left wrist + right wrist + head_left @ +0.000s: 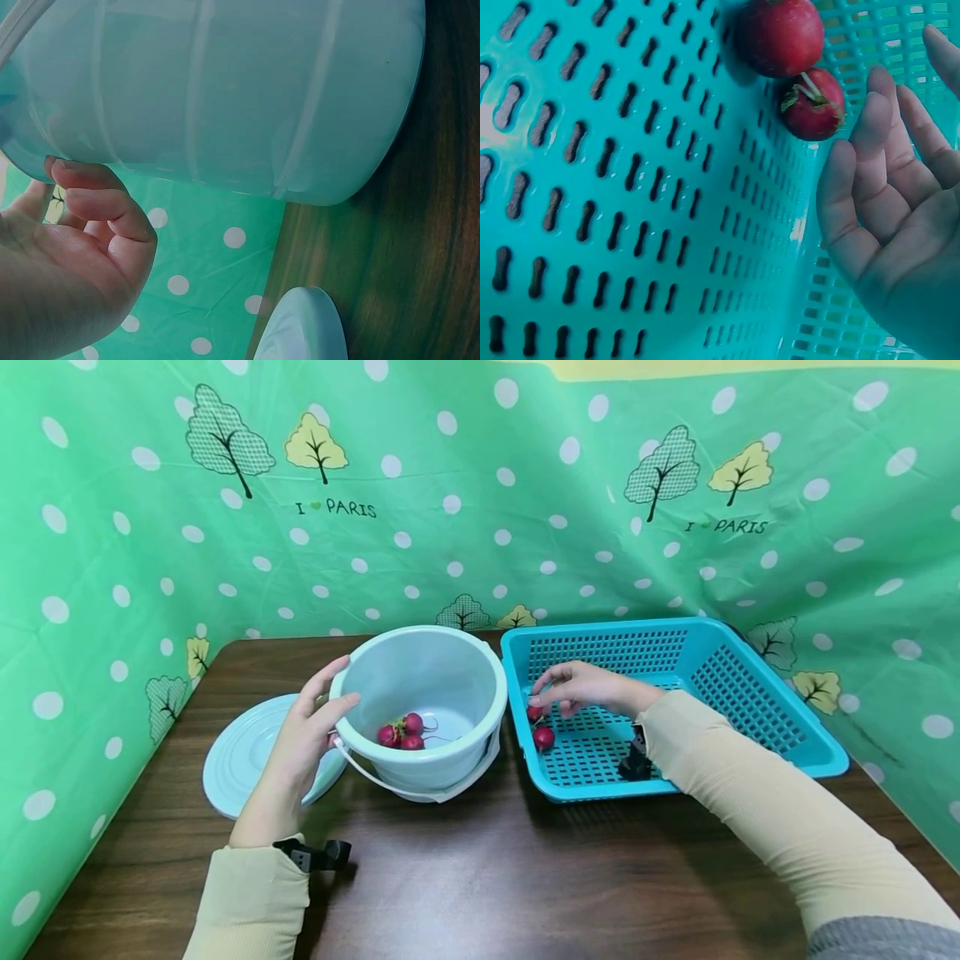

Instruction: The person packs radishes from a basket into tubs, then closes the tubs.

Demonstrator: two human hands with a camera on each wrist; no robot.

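My left hand holds the rim of a pale blue bucket, thumb over the edge and fingers along the outer wall. In the left wrist view, curled fingers lie against the bucket's side. Three red radishes with thin roots sit inside, and the bucket leans toward me. Inside a blue perforated basket, my right hand hovers with bent fingers beside two radishes. Seen from the right wrist, nothing lies in that hand; its fingertips are close to the radish with the green stem.
A round pale blue lid lies on the dark wooden table, left of the bucket and partly behind my left hand. The bucket's handle hangs down in front. A green dotted cloth rises behind the table.
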